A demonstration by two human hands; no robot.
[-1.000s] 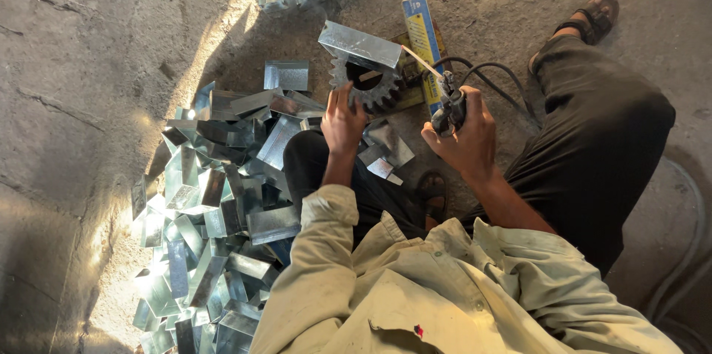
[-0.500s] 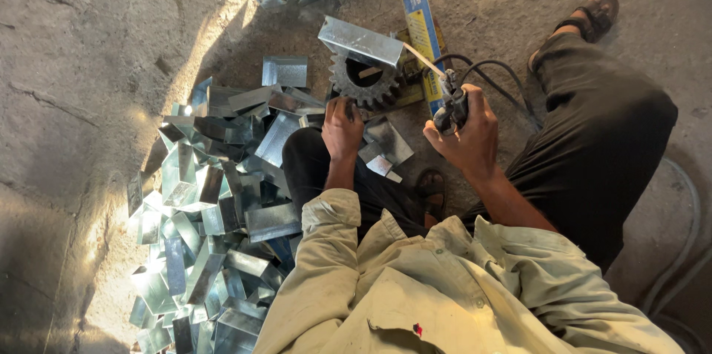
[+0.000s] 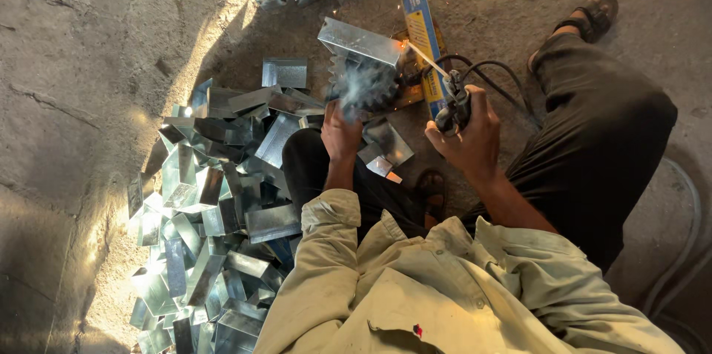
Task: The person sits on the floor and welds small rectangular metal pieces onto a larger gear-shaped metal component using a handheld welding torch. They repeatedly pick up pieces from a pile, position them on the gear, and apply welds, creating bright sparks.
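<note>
Down on the floor (image 3: 89,50), a heap of folded metal pieces (image 3: 208,220) spreads left. Left hand (image 3: 341,131) lies flat, fingers spread, beside the smoking gear (image 3: 363,87). Right hand (image 3: 471,135) clenches the electrode holder (image 3: 451,106), its rod touching a metal channel (image 3: 363,41) atop the gear.

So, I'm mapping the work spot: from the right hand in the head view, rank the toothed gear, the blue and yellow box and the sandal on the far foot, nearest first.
From the right hand, which grips the electrode holder:
1. Blue and yellow box, just above it.
2. Toothed gear, to the left, under smoke.
3. Sandal, upper right, farthest.
</note>
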